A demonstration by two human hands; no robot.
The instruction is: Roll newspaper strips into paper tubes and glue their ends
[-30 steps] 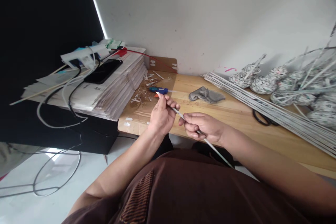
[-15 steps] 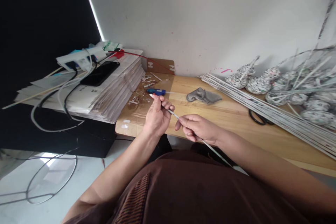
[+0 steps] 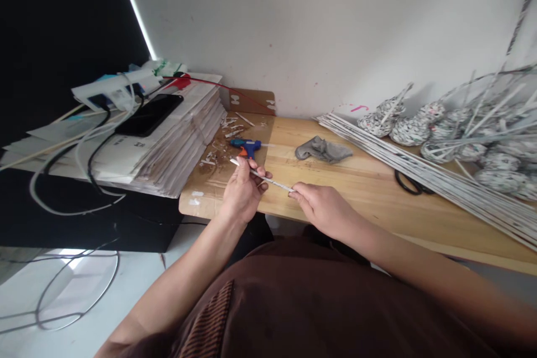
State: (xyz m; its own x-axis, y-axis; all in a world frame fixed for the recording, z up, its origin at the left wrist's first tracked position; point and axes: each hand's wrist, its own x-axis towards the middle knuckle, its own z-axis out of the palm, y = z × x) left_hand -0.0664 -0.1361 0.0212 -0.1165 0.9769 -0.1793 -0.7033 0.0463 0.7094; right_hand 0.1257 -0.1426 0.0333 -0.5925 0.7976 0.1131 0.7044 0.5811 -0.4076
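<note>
A thin rolled newspaper tube (image 3: 277,183) runs between my two hands in front of the table edge. My left hand (image 3: 244,190) pinches it near its white end, which sticks out past the thumb. Farther along, my right hand (image 3: 323,207) is closed around the tube with the knuckles facing up, hiding that part of it. Just beyond my left hand lies a blue glue gun (image 3: 250,149) with an orange trigger. Paper scraps (image 3: 208,160) are strewn beside it on the brown cardboard (image 3: 196,187).
A grey crumpled cloth (image 3: 323,150) lies mid-table. On the right are a bundle of paper tubes (image 3: 419,170), black scissor handles (image 3: 406,182) and several woven paper pieces (image 3: 409,130). A paper stack (image 3: 184,148) on the left carries a phone (image 3: 149,114) and a power strip (image 3: 113,89).
My right hand has turned palm-down and slid slightly right along the tube. The tube's tail no longer shows below it. My left hand has moved slightly left and down, uncovering the glue gun.
</note>
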